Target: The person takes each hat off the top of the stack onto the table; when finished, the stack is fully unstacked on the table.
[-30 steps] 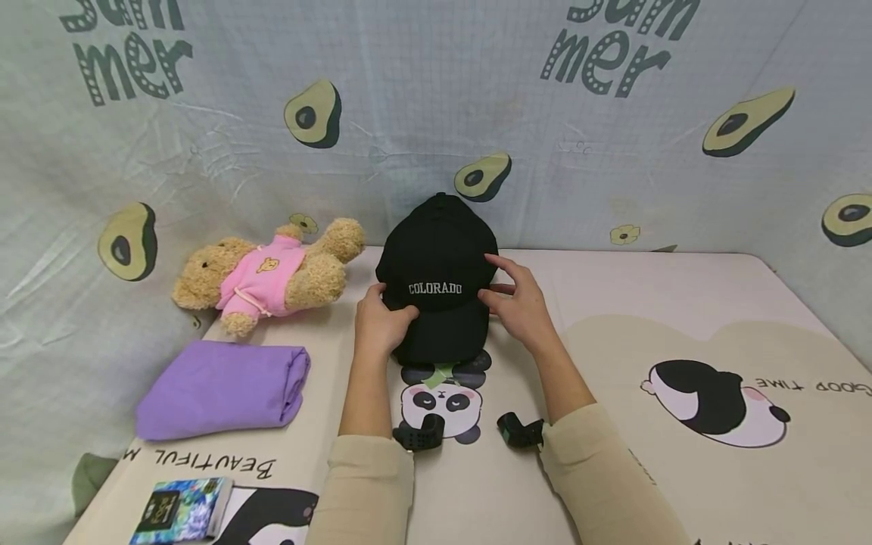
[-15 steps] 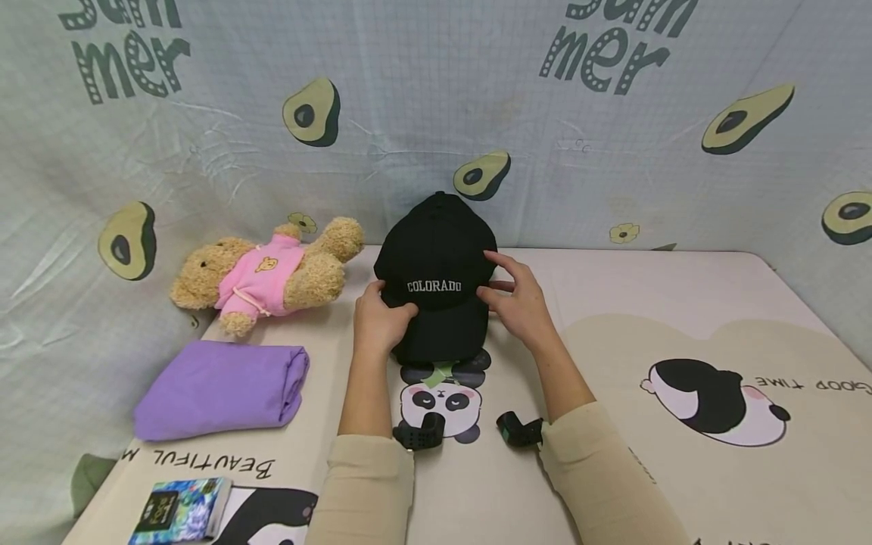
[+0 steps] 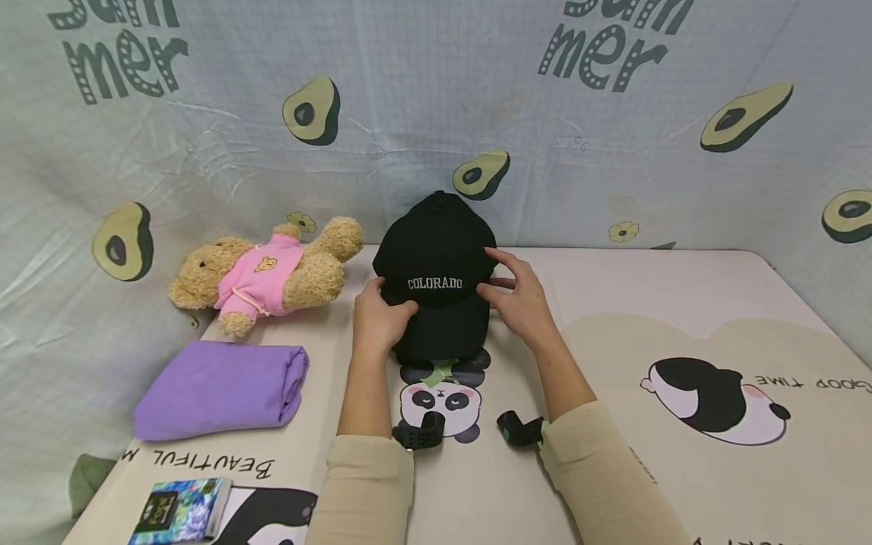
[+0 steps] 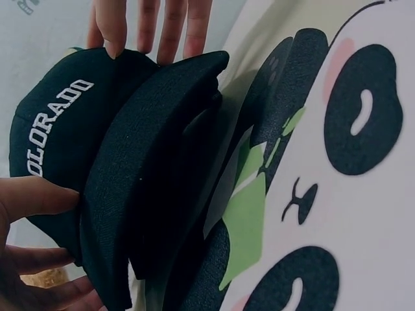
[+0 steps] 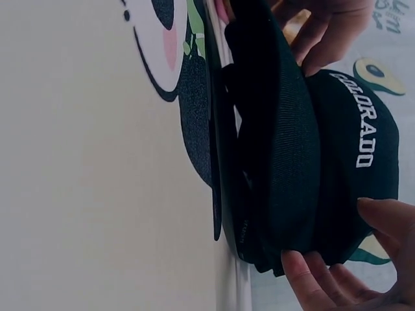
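Observation:
A black baseball cap (image 3: 436, 250) with white COLORADO lettering stands at the back of the table, crown up, its brim (image 4: 142, 149) toward me. My left hand (image 3: 384, 319) grips its left side, thumb on the front near the brim seam and fingers along the side edge. On the opposite side my right hand (image 3: 519, 299) holds the cap, thumb against the front of the crown (image 5: 360, 123) and fingers at the side edge. Beneath the brim, in the left wrist view, dark layers of the cap show close over the printed table cover.
Left of the cap lies a teddy bear (image 3: 266, 276) in a pink top. Nearer on that side are a folded purple cloth (image 3: 221, 390) and a colourful boxed item or book (image 3: 180, 511). An avocado-print curtain (image 3: 409, 98) hangs behind the table (image 3: 613, 288).

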{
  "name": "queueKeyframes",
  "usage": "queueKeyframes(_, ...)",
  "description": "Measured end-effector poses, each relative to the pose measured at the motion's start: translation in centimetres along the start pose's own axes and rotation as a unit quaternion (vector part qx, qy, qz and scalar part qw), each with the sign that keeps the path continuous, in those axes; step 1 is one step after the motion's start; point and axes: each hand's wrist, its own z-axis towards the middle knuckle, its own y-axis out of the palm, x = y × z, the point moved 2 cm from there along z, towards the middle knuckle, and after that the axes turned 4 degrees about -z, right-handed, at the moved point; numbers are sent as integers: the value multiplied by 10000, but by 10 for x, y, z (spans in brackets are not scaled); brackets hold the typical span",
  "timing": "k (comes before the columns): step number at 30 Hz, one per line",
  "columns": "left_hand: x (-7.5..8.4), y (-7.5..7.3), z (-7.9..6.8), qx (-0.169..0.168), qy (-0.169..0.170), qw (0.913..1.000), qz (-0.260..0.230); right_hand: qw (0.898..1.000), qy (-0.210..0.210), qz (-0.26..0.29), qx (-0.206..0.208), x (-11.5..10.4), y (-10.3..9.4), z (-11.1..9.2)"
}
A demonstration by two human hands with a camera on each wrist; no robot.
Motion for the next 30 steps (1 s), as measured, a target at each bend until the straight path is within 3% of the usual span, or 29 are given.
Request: queueKeyframes(30,10,-4,-7,-88,66,9999,-117,9999,-103,70,58,-10,-9,-3)
